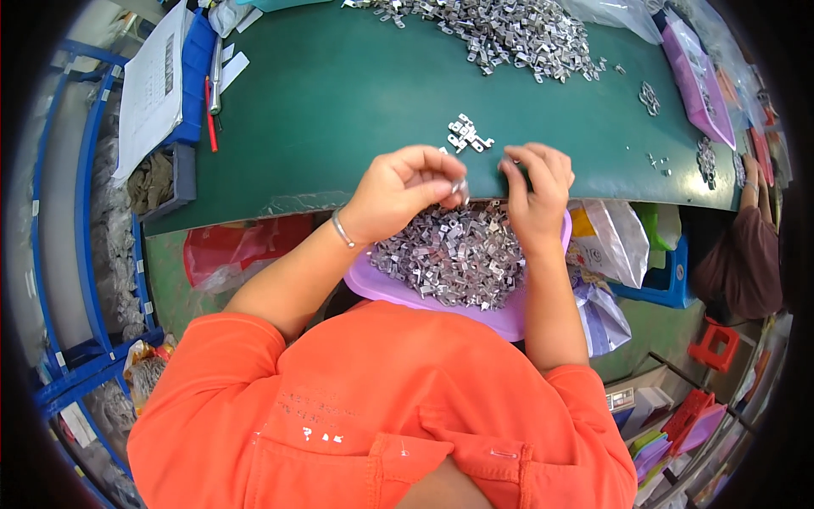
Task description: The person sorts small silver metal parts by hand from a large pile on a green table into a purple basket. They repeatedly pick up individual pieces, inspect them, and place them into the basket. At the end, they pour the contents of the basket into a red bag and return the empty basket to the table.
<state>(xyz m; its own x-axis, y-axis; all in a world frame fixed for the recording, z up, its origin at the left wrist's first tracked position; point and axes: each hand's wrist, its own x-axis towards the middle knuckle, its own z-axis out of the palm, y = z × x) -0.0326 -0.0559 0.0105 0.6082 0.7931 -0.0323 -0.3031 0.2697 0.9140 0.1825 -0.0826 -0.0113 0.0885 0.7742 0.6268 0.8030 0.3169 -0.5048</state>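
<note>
Left hand [403, 188]: pinching a bracket [460, 188]. Right hand [539, 188]: fingers curled; cannot tell if loaded. Tub [370, 282], 6 o'clock: many brackets apparently left. Table [339, 110]: small cluster [468, 134], 12 o'clock; large heap [530, 38], 1 o'clock. Finished share: indeterminate.

Green table [339, 110]: large heap of metal parts [534, 38] far, small cluster [466, 134] nearer, pink tray [722, 133] right, red pen [210, 119] left.

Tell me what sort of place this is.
Probably a small-parts workshop or factory: a heap of small metal pieces covers part of the green worktable, a purple basin holds many more, and blue shelving stands on the left.
</note>
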